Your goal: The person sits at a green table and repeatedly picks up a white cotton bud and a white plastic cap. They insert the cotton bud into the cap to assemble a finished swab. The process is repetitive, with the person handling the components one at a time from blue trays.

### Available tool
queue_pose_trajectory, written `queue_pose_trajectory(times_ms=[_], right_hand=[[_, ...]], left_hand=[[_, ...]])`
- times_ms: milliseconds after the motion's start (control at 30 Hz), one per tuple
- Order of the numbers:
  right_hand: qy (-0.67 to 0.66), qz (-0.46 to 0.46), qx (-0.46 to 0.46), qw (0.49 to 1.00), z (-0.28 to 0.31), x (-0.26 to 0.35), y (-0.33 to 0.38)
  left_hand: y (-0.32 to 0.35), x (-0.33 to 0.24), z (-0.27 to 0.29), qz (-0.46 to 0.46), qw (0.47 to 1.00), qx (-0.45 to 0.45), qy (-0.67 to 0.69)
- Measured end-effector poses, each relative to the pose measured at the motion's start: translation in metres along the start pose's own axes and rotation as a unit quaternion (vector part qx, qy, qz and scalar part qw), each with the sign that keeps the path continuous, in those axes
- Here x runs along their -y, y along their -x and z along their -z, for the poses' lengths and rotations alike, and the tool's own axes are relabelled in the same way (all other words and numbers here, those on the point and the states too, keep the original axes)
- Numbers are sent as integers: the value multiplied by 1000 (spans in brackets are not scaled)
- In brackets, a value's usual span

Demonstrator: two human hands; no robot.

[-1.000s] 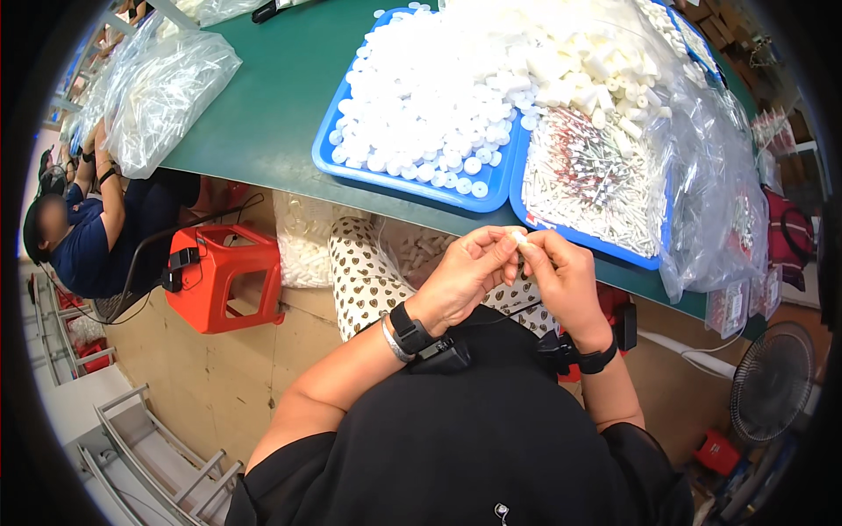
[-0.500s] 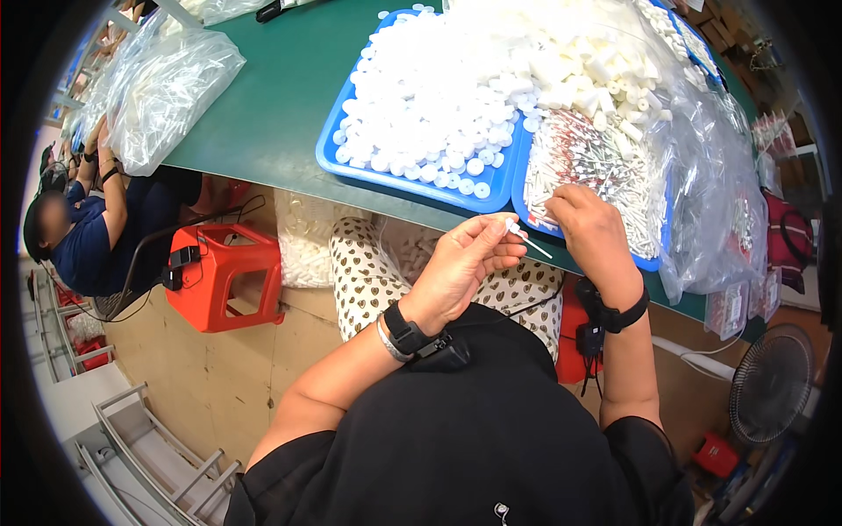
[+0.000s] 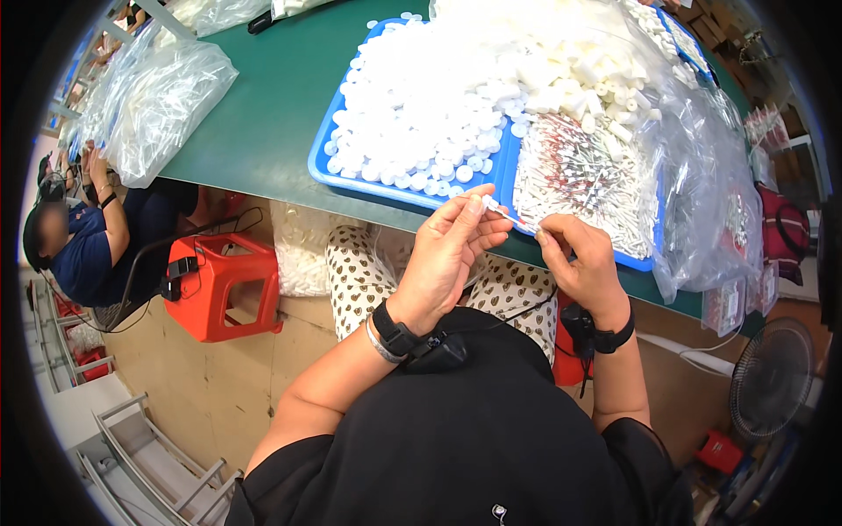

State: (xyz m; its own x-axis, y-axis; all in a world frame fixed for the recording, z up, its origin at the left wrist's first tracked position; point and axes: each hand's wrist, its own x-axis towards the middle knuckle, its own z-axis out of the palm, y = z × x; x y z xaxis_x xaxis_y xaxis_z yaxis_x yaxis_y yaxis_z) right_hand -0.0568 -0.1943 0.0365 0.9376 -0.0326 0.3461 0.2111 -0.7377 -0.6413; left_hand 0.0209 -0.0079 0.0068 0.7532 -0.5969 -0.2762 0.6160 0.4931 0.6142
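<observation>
Over the table's near edge, my left hand [image 3: 447, 245] pinches a small white plastic piece [image 3: 491, 203] between thumb and forefinger. A thin white stick with a bit of red [image 3: 519, 222] runs from that piece toward my right hand [image 3: 581, 263]. The right thumb and forefinger are closed on its far end. Just beyond my hands lies a blue tray [image 3: 317, 172] heaped with white round caps [image 3: 412, 131]. Beside it, another blue tray holds thin white and red sticks [image 3: 583, 180]. Whether the stick sits inside the white piece is too small to tell.
Cream-coloured foam-like tubes [image 3: 605, 74] are piled behind the sticks. Clear plastic bags [image 3: 702, 193] lie at the right, another bag [image 3: 175, 105] at the far left of the green table [image 3: 263, 131]. A red stool [image 3: 219, 289], a seated person [image 3: 88, 228] and a fan [image 3: 772, 377] are around.
My right hand has come back from the stick tray and now meets the left, holding a stick's end. The left hand has shifted slightly left and up.
</observation>
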Motion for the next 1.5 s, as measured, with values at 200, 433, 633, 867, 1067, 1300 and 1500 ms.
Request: queue_pose_trajectory(times_ms=[200,433,633,867,1067,1300,1500], right_hand=[[11,31,-23,999,1,3,2],[46,69,-42,996,0,3,-1],[52,65,-50,995,-2,3,1],[55,62,-68,994,-6,3,1],[43,50,-54,996,-8,6,1],[-289,-265,33,919,-18,13,5],[-480,-364,100,792,-9,8,2]], left_hand=[[-2,4,-1,2,1000,-4,-7],[-2,4,1,-13,1000,-22,3],[-3,6,1,-23,999,-30,-5],[-2,7,3,-25,999,-30,5],[-1,11,4,-16,1000,-17,15],[4,21,-4,-20,996,41,-71],[5,18,-4,10,992,52,-111]])
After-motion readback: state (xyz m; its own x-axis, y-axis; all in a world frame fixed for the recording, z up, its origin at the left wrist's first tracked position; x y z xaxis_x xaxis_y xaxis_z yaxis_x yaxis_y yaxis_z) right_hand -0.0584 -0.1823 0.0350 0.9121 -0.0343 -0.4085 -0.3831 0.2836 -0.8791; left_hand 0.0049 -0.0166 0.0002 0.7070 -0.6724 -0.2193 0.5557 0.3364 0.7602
